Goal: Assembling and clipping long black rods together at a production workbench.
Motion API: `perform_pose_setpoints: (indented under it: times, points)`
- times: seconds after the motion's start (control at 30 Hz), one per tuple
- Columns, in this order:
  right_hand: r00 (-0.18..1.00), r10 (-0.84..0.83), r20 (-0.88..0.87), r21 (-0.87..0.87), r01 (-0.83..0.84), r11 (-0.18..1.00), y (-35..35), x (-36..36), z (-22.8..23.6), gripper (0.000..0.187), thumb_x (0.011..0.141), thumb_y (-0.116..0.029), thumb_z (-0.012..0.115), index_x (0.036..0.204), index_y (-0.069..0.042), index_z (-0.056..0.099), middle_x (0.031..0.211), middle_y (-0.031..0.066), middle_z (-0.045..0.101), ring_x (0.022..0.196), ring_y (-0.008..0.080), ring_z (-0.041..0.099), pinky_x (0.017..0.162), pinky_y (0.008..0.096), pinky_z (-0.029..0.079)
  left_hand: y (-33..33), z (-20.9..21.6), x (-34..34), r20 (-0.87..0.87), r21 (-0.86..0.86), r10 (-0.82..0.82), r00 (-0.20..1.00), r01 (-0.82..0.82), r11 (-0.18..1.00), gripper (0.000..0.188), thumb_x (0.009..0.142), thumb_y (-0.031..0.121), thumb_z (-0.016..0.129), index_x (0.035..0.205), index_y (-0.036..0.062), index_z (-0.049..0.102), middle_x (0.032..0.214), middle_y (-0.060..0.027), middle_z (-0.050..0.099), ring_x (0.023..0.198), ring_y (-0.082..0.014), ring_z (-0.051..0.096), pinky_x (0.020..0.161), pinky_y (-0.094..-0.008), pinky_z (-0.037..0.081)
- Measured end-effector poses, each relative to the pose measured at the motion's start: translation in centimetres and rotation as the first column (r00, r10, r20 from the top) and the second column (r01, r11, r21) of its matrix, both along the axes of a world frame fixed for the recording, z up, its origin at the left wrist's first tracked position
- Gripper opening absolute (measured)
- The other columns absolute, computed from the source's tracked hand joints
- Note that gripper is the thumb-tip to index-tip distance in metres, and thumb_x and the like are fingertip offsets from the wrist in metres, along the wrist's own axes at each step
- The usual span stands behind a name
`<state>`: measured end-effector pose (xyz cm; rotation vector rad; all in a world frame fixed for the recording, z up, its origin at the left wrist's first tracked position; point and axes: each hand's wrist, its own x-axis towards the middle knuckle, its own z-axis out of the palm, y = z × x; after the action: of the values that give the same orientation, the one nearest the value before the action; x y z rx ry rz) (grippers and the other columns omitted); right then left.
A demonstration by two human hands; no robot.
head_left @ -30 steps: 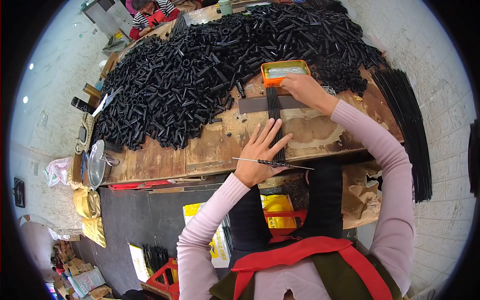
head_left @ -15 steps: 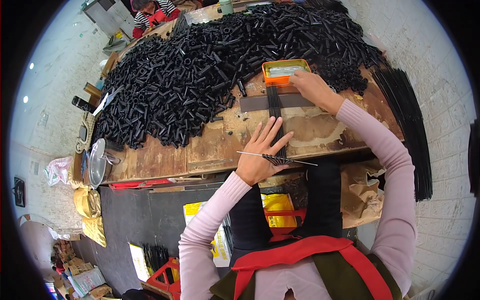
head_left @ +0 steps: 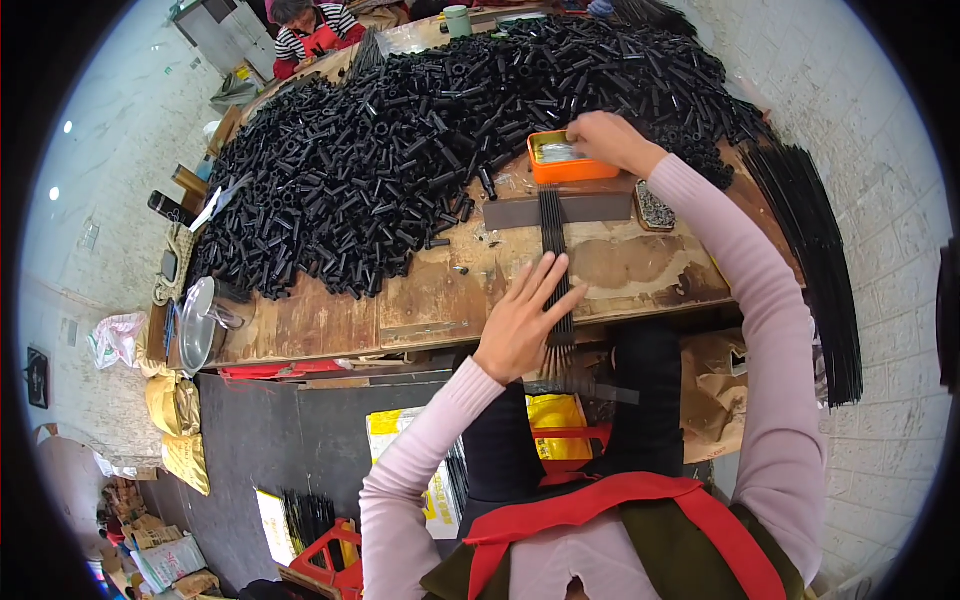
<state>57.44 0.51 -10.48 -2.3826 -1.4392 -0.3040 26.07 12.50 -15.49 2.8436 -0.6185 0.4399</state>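
Observation:
My left hand [head_left: 525, 320] lies with its fingers stretched over a row of thin black rods [head_left: 553, 225], which hangs past the table's front edge. Light brownish tips show at the near end of the rods. Beneath them a flat dark grey strip [head_left: 605, 205] runs crosswise on the table. My right hand [head_left: 612, 140] is over an orange box [head_left: 575, 171] holding thin silvery pieces [head_left: 556, 152]; its fingers are curled together, and what they hold, if anything, is hidden. Below my right wrist stands a small tin [head_left: 655, 212] of tiny metal parts.
A large heap of short black tubes [head_left: 350, 180] covers the far side of the wooden table [head_left: 430, 300]. Long black rods [head_left: 805, 260] lie along the right edge. At left stands a clear round container [head_left: 197, 325]. A person [head_left: 312, 40] in a red apron sits beyond the table.
My right hand has moved slightly up over the orange box, and the small tin has come into sight. The thin metal rod lying across the black rods by my left hand is gone from there.

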Motion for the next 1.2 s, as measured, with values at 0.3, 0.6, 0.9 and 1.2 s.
perform_pose_setpoints:
  times: [0.3,0.6,0.9,1.2]
  points:
    - [0.994,-0.054,-0.095,0.038,0.058,0.998,-0.7,0.3,0.7,0.013,0.079,-0.006,0.059,0.082,-0.001,0.071,0.086,0.0195,0.069,0.082,0.0363,0.067,0.075,0.0423,0.053,-0.4,0.6,-1.5,-0.014,-0.096,-0.017,1.0,0.015,0.995,0.088,0.059,-0.006,0.063,0.142,0.0184,0.046,0.154,-0.0168,0.032,0.143,-0.0347,0.03,0.115,-0.0471,0.027]
    - [0.982,0.169,0.089,-0.029,-0.168,0.985,-3.5,-8.4,-1.1,0.022,0.086,-0.007,0.058,0.105,-0.006,0.069,0.082,0.0136,0.06,0.078,0.033,0.062,0.071,0.0423,0.051,-0.4,0.3,-1.5,0.014,-0.125,0.002,1.0,0.0,0.992,0.081,0.063,-0.007,0.056,0.14,0.0186,0.05,0.152,-0.0173,0.034,0.142,-0.0349,0.032,0.114,-0.0456,0.028]
    - [0.982,0.186,0.044,-0.025,-0.185,0.982,-3.9,-8.3,-1.0,0.026,0.085,-0.005,0.058,0.109,-0.005,0.069,0.081,0.0135,0.057,0.075,0.033,0.061,0.069,0.043,0.05,-0.6,0.2,-1.3,0.0,-0.12,0.002,1.0,-0.002,0.993,0.081,0.064,-0.007,0.056,0.141,0.0188,0.05,0.152,-0.0175,0.034,0.142,-0.0352,0.032,0.115,-0.0457,0.028]
    - [0.981,0.191,0.034,-0.057,-0.189,0.98,-3.2,-8.4,-0.5,0.025,0.085,-0.005,0.057,0.107,-0.004,0.069,0.081,0.0142,0.057,0.076,0.0335,0.061,0.07,0.0434,0.05,-0.6,0.3,-1.3,0.003,-0.14,0.0,1.0,0.001,0.99,0.081,0.064,-0.007,0.056,0.14,0.0187,0.05,0.153,-0.017,0.034,0.142,-0.0349,0.032,0.115,-0.0452,0.028]
